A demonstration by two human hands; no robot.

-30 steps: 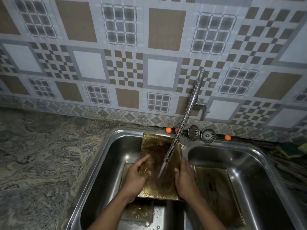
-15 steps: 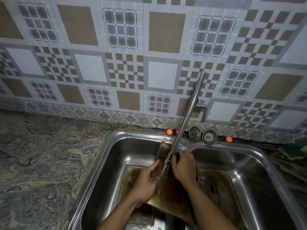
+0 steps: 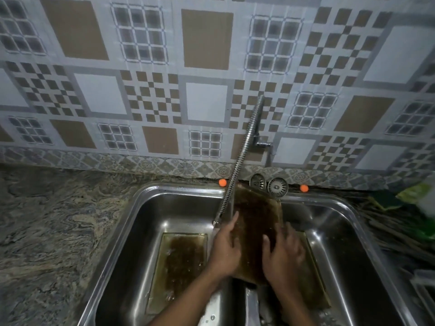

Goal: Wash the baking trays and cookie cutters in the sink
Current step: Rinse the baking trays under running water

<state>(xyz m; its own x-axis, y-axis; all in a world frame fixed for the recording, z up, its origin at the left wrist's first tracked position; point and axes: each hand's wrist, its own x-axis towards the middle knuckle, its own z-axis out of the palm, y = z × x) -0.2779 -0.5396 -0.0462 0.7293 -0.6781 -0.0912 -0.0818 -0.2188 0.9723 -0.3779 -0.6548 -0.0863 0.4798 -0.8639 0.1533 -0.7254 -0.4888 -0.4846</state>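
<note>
A brown-stained baking tray point(image 3: 256, 215) leans tilted over the divider of the double steel sink point(image 3: 150, 208), its far end up against the back rim. My left hand point(image 3: 226, 248) grips its left edge. My right hand point(image 3: 283, 254) lies flat on its face, fingers spread. A second dirty tray point(image 3: 181, 262) lies flat in the left basin with water on it. A third tray point(image 3: 313, 274) lies in the right basin, mostly hidden by my right hand and arm. No cookie cutters are visible.
A flexible metal faucet hose point(image 3: 242, 156) hangs from the tiled wall, its nozzle just left of the held tray. Two drain strainers point(image 3: 270, 184) rest on the back rim. Marble counter point(image 3: 51, 227) lies left. Green packets point(image 3: 414, 196) sit at right.
The held tray has swung from the left basin to the right, over the divider. Both hands went with it, and the tray in the left basin is now uncovered.
</note>
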